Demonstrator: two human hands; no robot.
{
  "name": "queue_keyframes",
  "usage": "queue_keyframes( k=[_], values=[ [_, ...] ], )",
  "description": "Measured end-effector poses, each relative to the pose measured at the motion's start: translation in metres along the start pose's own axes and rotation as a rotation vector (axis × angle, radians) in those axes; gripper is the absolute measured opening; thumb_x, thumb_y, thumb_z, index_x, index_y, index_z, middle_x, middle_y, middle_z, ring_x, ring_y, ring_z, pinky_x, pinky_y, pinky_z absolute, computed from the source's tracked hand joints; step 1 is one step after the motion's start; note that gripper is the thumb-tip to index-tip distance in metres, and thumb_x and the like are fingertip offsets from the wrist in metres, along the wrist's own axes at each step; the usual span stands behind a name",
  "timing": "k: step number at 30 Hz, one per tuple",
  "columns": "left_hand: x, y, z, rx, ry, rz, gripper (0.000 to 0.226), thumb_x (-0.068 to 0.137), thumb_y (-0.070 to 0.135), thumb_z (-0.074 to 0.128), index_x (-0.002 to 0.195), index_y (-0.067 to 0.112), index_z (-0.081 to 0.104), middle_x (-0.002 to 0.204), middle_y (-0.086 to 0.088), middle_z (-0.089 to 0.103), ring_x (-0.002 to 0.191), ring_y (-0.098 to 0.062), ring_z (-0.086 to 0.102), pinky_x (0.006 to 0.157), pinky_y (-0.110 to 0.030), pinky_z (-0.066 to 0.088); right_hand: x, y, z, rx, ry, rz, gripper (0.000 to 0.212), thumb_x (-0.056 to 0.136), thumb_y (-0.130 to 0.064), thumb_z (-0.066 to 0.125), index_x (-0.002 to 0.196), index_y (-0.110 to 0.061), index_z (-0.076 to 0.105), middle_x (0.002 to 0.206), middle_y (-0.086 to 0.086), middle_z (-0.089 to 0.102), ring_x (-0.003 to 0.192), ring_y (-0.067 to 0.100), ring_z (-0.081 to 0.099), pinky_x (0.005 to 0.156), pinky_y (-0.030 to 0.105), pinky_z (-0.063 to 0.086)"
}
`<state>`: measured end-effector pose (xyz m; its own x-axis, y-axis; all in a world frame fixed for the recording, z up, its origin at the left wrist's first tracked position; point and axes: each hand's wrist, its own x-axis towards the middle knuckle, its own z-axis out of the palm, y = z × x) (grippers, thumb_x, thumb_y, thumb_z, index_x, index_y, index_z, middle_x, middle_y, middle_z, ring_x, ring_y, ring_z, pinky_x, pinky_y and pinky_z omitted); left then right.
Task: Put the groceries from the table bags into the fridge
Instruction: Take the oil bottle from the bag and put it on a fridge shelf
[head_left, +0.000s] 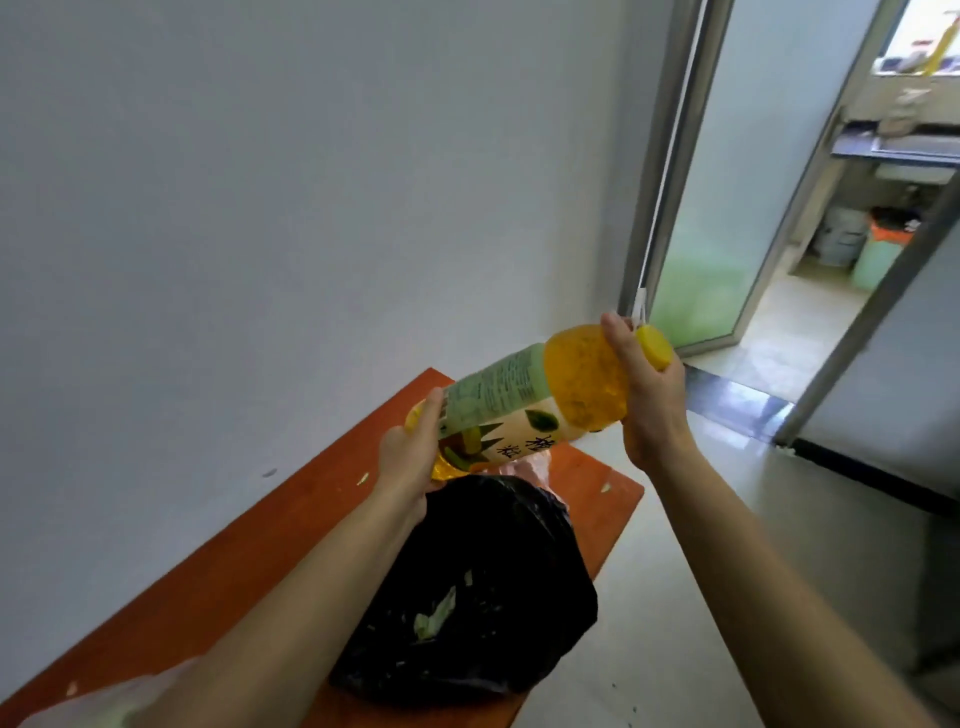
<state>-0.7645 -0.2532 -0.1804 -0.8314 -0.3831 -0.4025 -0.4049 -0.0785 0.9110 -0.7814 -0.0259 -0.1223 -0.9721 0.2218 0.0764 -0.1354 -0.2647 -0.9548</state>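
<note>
A big yellow juice bottle with a green and cream label and a yellow cap lies tilted in the air above the table. My left hand cups its base. Around the neck, just below the cap, is my right hand. Under the bottle a black plastic bag lies crumpled on the orange table, with a green scrap on it. A pinkish bag peeks out behind the black one. The fridge is not in view.
A clear plastic bag lies at the table's near left corner. A grey wall runs along the table's left side. To the right is pale floor and an open glass door leading to a room with bins.
</note>
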Motion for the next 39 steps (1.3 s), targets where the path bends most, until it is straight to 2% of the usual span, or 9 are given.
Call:
queue_keyframes(
  k=[2,7,14,17,20,24,27,30,39],
  values=[
    [-0.009,0.002,0.009,0.0,-0.062,0.066,0.071,0.07,0.081,0.06,0.101,0.019,0.073,0.103,-0.004,0.074,0.098,-0.022,0.069,0.09,-0.044,0.055,-0.017,-0.006,-0.013,-0.026,0.082,-0.047,0.048,0.063,-0.066,0.077,0.093,-0.03,0.07,0.093,-0.002,0.068,0.097,0.026,0.066,0.081,0.049,0.057],
    [-0.027,-0.001,0.041,0.044,-0.207,0.223,0.07,0.073,0.079,0.06,0.101,0.015,0.07,0.102,-0.004,0.072,0.097,-0.022,0.069,0.081,-0.039,0.059,-0.072,-0.019,-0.06,-0.101,0.295,-0.095,0.059,0.069,-0.062,0.072,0.112,-0.022,0.067,0.105,0.0,0.068,0.105,0.026,0.066,0.086,0.045,0.058],
    [-0.113,-0.009,0.119,0.128,-0.464,0.327,0.064,0.068,0.08,0.063,0.094,0.022,0.06,0.099,-0.003,0.068,0.095,-0.023,0.066,0.087,-0.047,0.057,-0.177,-0.06,-0.15,-0.193,0.62,-0.181,0.03,0.076,-0.057,0.067,0.095,-0.033,0.07,0.095,-0.004,0.072,0.092,0.018,0.071,0.07,0.036,0.058],
    [-0.171,-0.012,0.164,0.118,-0.595,0.354,0.078,0.062,0.082,0.065,0.101,0.015,0.064,0.099,-0.005,0.07,0.095,-0.025,0.068,0.082,-0.046,0.058,-0.222,-0.091,-0.2,-0.217,0.739,-0.182,0.035,0.075,-0.058,0.066,0.093,-0.028,0.069,0.094,-0.001,0.072,0.087,0.016,0.072,0.061,0.031,0.059],
    [-0.235,-0.018,0.212,0.131,-0.686,0.39,0.08,0.058,0.084,0.064,0.103,0.018,0.061,0.101,-0.003,0.068,0.097,-0.023,0.066,0.085,-0.046,0.058,-0.268,-0.122,-0.261,-0.275,0.823,-0.186,0.053,0.067,-0.074,0.068,0.089,-0.025,0.068,0.093,0.001,0.073,0.084,0.018,0.072,0.065,0.041,0.063],
    [-0.331,-0.032,0.281,0.084,-0.807,0.459,0.076,0.07,0.075,0.066,0.116,0.015,0.058,0.11,-0.005,0.067,0.101,-0.022,0.065,0.084,-0.041,0.059,-0.328,-0.165,-0.347,-0.289,0.884,-0.213,0.062,0.056,-0.077,0.069,0.089,-0.024,0.066,0.086,0.002,0.067,0.073,0.019,0.064,0.047,0.029,0.047],
    [-0.407,-0.043,0.335,0.068,-0.864,0.499,0.057,0.09,0.054,0.062,0.125,0.01,0.051,0.115,-0.007,0.063,0.098,-0.019,0.063,0.066,-0.022,0.056,-0.366,-0.199,-0.415,-0.254,0.924,-0.258,0.068,0.058,-0.071,0.077,0.106,-0.023,0.069,0.097,0.004,0.072,0.081,0.021,0.071,0.049,0.029,0.051],
    [-0.469,-0.052,0.384,0.072,-0.94,0.553,0.048,0.093,0.052,0.058,0.123,0.015,0.047,0.112,-0.004,0.06,0.088,-0.012,0.062,0.049,-0.012,0.049,-0.392,-0.234,-0.476,-0.244,0.942,-0.28,0.078,0.056,-0.074,0.082,0.111,-0.021,0.071,0.097,0.005,0.072,0.084,0.023,0.07,0.055,0.034,0.052],
    [-0.576,-0.037,0.521,0.002,-1.06,0.616,0.048,0.093,0.048,0.061,0.124,0.015,0.047,0.109,-0.001,0.063,0.092,-0.01,0.065,0.059,-0.013,0.053,-0.398,-0.317,-0.622,-0.26,0.854,-0.296,0.107,0.036,-0.08,0.084,0.124,-0.023,0.065,0.11,0.008,0.076,0.093,0.029,0.076,0.055,0.036,0.061]
  ],
)
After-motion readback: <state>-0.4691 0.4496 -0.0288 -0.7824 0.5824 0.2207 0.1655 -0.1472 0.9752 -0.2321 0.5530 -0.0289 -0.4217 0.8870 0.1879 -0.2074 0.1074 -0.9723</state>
